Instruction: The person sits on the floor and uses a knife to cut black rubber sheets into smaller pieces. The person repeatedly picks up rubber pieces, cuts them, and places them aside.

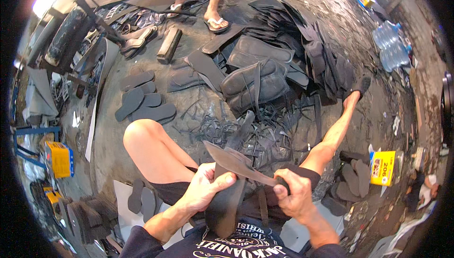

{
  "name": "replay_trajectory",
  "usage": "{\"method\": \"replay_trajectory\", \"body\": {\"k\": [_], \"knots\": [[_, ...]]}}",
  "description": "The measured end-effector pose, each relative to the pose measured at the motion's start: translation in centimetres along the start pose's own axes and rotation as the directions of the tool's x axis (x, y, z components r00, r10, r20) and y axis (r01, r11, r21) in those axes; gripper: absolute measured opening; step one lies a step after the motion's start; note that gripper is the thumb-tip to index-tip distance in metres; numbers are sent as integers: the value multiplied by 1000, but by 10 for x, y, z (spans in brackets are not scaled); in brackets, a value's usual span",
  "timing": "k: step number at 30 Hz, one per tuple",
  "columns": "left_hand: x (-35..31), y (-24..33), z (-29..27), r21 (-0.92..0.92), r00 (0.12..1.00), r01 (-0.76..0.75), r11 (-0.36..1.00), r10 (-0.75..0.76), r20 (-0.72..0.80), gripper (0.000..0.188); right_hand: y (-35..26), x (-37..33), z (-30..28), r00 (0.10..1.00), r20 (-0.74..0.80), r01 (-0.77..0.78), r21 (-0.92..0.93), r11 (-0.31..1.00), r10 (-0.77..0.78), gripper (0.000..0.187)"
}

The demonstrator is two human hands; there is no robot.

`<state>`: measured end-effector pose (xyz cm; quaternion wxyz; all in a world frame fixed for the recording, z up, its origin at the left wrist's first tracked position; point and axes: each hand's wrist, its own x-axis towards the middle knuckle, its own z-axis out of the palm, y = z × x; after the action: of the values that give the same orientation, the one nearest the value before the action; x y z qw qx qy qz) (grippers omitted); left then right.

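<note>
My right hand (pixel 297 194) is closed around the handle of a knife (pixel 234 162) with a broad, worn metal blade that points up and left. Between the fingers and thumb of my left hand (pixel 204 188) is a dark sole (pixel 226 213), held upright over my lap. The blade crosses in front of the upper part of the sole, near my left thumb; whether its edge touches the sole I cannot tell. Thin dark offcuts (pixel 265 139) lie heaped on the ground between my legs.
Ahead are stacked dark sole sheets (pixel 257 85) and, to their left, several cut soles (pixel 144 102). Another person's sandalled foot (pixel 216 22) rests beyond. More soles (pixel 357 177) sit by a yellow box (pixel 382 168) at right. Large plastic bottles (pixel 391 46) stand far right.
</note>
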<state>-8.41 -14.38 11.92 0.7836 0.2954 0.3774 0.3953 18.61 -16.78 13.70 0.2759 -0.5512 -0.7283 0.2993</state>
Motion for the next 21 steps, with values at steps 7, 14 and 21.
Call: {"method": "replay_trajectory", "body": {"k": [7,14,21], "knots": [[-15,17,10,138,989,98,986,-112,96,40,-57,70,-86,788,580,-219,-51,974,207,49],[-11,25,30,115,943,302,946,-314,108,39,-68,123,-101,539,813,-187,-141,972,221,71],[3,21,46,200,952,200,959,-239,193,33,-44,141,-82,476,853,-180,-144,973,215,95]]}}
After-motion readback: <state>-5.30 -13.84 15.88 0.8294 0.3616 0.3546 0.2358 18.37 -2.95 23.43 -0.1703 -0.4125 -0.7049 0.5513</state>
